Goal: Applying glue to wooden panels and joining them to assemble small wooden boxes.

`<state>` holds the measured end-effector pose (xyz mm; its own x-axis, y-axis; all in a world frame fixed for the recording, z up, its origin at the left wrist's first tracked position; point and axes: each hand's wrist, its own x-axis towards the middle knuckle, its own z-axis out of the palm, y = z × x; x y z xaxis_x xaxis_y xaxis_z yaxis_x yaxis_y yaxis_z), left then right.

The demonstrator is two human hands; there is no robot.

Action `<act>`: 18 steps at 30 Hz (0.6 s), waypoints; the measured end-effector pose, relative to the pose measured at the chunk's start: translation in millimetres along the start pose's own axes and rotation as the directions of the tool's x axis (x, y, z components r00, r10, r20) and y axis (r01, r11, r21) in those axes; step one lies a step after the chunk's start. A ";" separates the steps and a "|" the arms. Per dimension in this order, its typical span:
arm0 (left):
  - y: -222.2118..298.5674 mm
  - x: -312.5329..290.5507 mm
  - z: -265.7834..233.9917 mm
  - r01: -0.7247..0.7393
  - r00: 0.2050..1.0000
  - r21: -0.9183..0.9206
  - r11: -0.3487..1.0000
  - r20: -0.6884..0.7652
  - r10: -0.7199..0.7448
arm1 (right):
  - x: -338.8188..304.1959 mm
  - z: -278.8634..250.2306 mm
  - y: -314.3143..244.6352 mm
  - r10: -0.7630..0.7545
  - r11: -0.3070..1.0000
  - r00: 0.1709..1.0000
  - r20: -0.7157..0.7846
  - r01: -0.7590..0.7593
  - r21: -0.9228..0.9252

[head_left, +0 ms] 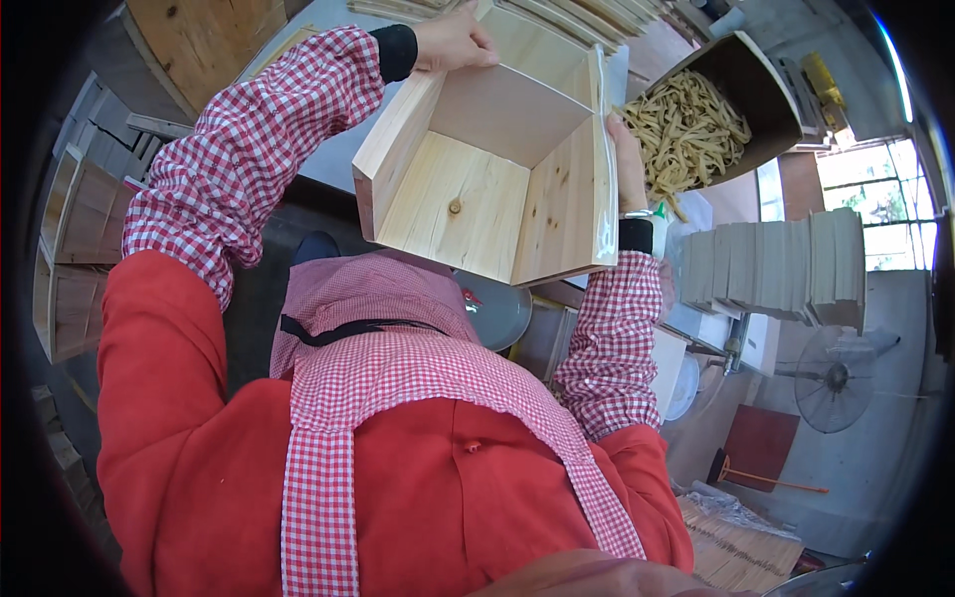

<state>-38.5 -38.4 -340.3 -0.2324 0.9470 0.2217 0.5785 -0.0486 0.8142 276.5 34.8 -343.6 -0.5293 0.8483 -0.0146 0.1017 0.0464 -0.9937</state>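
Both my hands hold an open pale wooden box [453, 204], tilted so that its inside shows. A thin panel [512, 109] stands across the inside and divides it. At the far left, my left hand [453, 40] has its fingers closed over the box's upper edge. My right hand [628, 164] lies along the outside of the right wall; that wall partly hides its fingers. Whitish streaks run along the right wall's edge. Just beside my right wrist is a small green-tipped thing [660, 210], too small to name.
At the right stands a brown carton [766, 104] of pale curled strips [691, 129]. Below it are stacked boards [771, 267] and a fan [836, 376]. More boards [587, 15] lie at the far edge. Wooden boxes [85, 214] are stacked at the left. A round stool [502, 313] is below the box.
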 end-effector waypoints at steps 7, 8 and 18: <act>7.7 -7.2 -19.9 -0.015 0.989 -0.365 0.931 0.129 0.067 | -16.0 15.8 15.3 0.082 0.954 0.994 -0.074 -0.057 0.295; 13.5 -11.9 -22.3 -0.004 0.989 -0.352 0.936 0.138 0.056 | -16.1 15.4 26.5 0.049 0.921 0.995 -0.084 -0.012 0.390; -51.6 -90.9 10.5 0.170 0.961 -0.603 0.779 -0.074 -0.266 | -71.7 45.4 36.5 0.124 0.940 0.950 -0.287 -0.020 0.341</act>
<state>-39.1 -118.6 -408.1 -0.4352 0.8996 0.0358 -0.0600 -0.0687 0.9958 279.9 -48.3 -383.9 -0.2480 0.9630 -0.1054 -0.1815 -0.1530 -0.9714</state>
